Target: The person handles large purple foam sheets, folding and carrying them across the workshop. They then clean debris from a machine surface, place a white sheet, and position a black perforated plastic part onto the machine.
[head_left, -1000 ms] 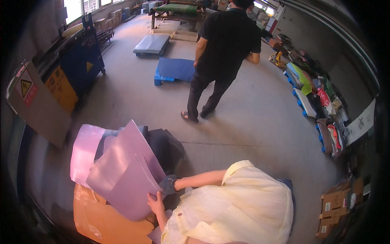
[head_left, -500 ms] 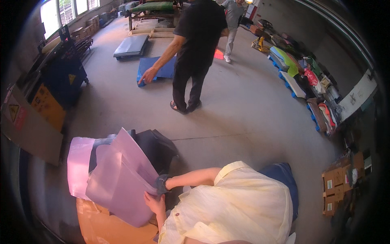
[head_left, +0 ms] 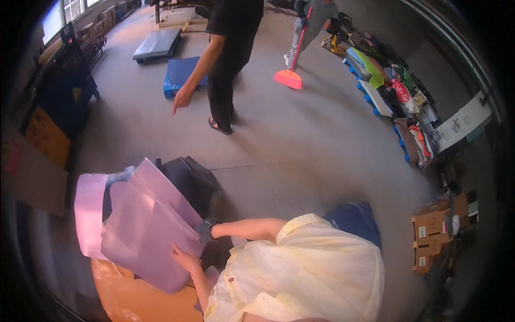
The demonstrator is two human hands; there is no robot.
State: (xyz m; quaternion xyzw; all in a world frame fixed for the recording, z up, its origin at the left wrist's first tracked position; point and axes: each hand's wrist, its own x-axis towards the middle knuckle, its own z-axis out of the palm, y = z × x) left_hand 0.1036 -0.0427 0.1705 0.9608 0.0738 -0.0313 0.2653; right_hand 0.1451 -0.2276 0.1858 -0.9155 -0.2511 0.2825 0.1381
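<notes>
Purple flexible sheets (head_left: pixel 153 231) lie bent over in front of me, with an orange-brown sheet or wrapping (head_left: pixel 126 292) beneath them. My right hand (head_left: pixel 207 229), in a dark glove, is closed on the right edge of the purple sheets; its fingertips are partly hidden. Lower down, my bare left hand (head_left: pixel 186 260) rests against the face of the sheets with its index finger stretched out. Behind them is a black sheet-like bundle (head_left: pixel 190 182). A paler pink-purple roll (head_left: pixel 90 214) bulges at the left.
Beyond stands a person in black (head_left: pixel 228 59), one arm lowered. Farther back another person (head_left: pixel 316 27) holds a red broom (head_left: pixel 288 79). Blue stacks (head_left: pixel 185 70), machinery at left (head_left: pixel 64 112), pallets of folded materials (head_left: pixel 394 96) and cardboard boxes (head_left: pixel 433 231) surround the floor.
My left hand has slid left and up across the purple sheet, its index finger now extended. The person in black has shifted, and the broom has come into fuller view. My view has tilted down.
</notes>
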